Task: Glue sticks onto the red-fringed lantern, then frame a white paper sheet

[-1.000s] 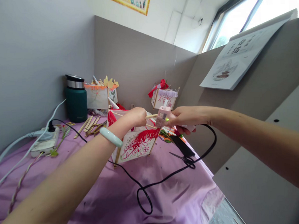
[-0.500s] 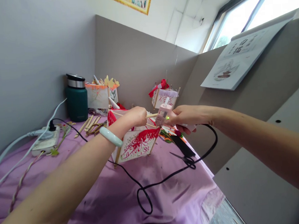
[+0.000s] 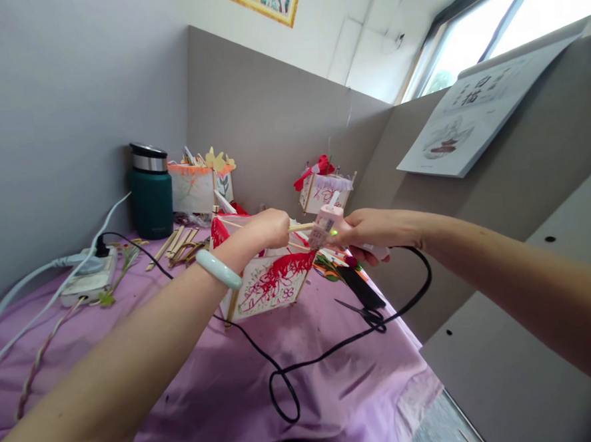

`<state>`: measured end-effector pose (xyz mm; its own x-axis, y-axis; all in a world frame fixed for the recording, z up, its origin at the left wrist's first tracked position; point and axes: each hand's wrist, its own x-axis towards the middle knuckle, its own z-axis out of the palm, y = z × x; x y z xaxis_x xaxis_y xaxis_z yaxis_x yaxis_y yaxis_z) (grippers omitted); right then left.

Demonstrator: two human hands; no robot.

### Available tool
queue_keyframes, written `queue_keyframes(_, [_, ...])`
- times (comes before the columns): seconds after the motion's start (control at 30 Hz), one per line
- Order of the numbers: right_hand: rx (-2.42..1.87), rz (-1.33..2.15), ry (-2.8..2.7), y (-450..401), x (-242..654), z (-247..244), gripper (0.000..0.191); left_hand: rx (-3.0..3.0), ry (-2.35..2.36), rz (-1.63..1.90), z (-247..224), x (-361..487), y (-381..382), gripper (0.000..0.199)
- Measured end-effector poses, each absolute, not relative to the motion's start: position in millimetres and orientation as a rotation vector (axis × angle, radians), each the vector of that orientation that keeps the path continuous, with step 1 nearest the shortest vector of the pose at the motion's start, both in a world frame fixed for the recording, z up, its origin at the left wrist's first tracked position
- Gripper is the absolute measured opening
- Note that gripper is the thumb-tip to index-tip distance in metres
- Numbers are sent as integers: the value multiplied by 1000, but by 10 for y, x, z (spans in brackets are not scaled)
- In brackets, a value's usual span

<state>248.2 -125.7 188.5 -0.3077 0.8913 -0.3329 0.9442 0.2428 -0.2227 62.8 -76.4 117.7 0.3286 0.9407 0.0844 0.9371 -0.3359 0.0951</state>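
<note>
A pale pink glue gun [image 3: 327, 224] with a lit green light is gripped in my right hand [image 3: 366, 230], and a white glue stick [image 3: 334, 198] pokes from its top end. My left hand [image 3: 272, 229] is closed round a thin wooden stick [image 3: 300, 227], whose far end meets the glue gun's front. Below both hands stands a white paper lantern [image 3: 267, 293] with wooden edges, red fringe and drawn red flowers. The glue gun's nozzle is close to the lantern's upper right corner; whether it touches is hidden.
On the purple cloth [image 3: 225, 385] a black cord [image 3: 328, 358] loops in front. Scissors [image 3: 369, 316] lie at right. A power strip [image 3: 91, 277], a green bottle [image 3: 151, 196] and wooden strips [image 3: 174, 245] are at left. Another lantern [image 3: 325, 191] hangs behind.
Almost nothing differs. The glue gun in my right hand has shifted very slightly to the right; my left hand keeps its place on the stick.
</note>
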Motion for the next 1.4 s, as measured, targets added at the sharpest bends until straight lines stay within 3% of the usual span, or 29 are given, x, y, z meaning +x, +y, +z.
queue_keyframes(0.63, [1855, -574, 2390, -1324, 2511, 1803, 43, 2577, 1800, 198, 1175, 635, -768, 33])
queue_keyframes(1.1, [1898, -486, 2450, -1342, 2637, 1660, 53, 2585, 1785, 242, 1144, 632, -742, 31])
queue_keyframes(1.4, [1998, -675, 2613, -1421, 2794, 1499, 41, 2567, 1770, 282, 1156, 633, -761, 30])
